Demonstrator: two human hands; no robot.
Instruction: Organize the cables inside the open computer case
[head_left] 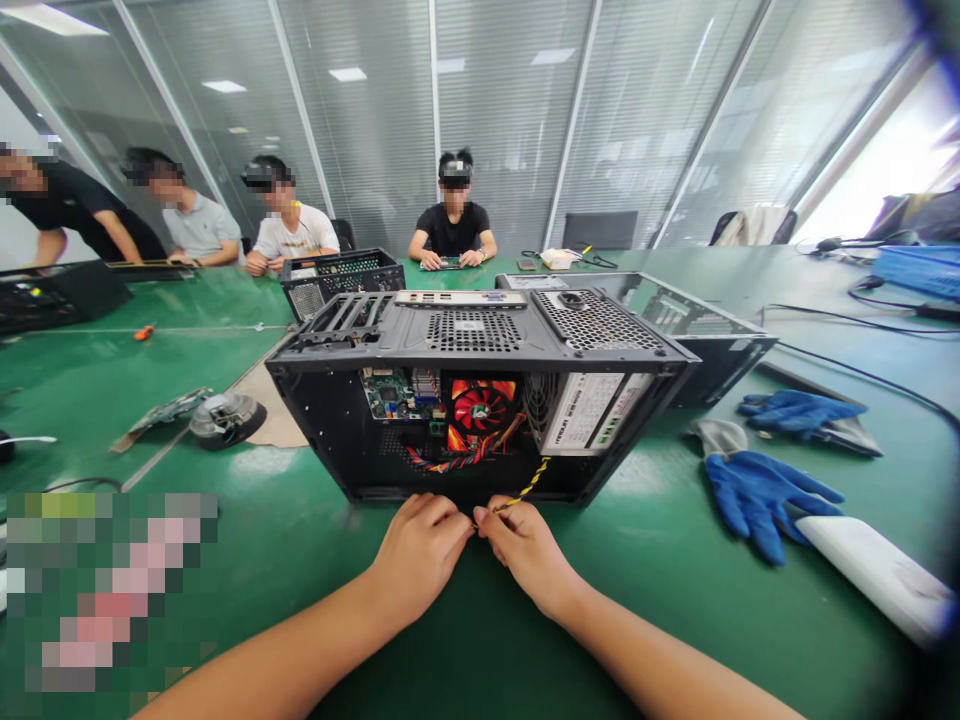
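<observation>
A black computer case (pixel 480 335) stands before me, its open side facing me. Inside are a red fan (pixel 478 405), a motherboard (pixel 390 393) and a power supply (pixel 589 412). A twisted yellow-and-black cable (pixel 534 480) runs down from the power supply to my right hand (pixel 529 548), whose fingers are pinched on it. Close beside it, my left hand (pixel 420 550) is closed with fingertips together at the cable's end; what exactly it grips is too small to make out. Both hands are at the case's near bottom edge.
Blue gloves (pixel 765 495) and a white box-like object (pixel 874 570) lie at the right. A round metal part (pixel 225 418) lies left, near a circuit board (pixel 161 415). Another case (pixel 720 350) stands behind. Several people sit or lean across the green table (pixel 187 350).
</observation>
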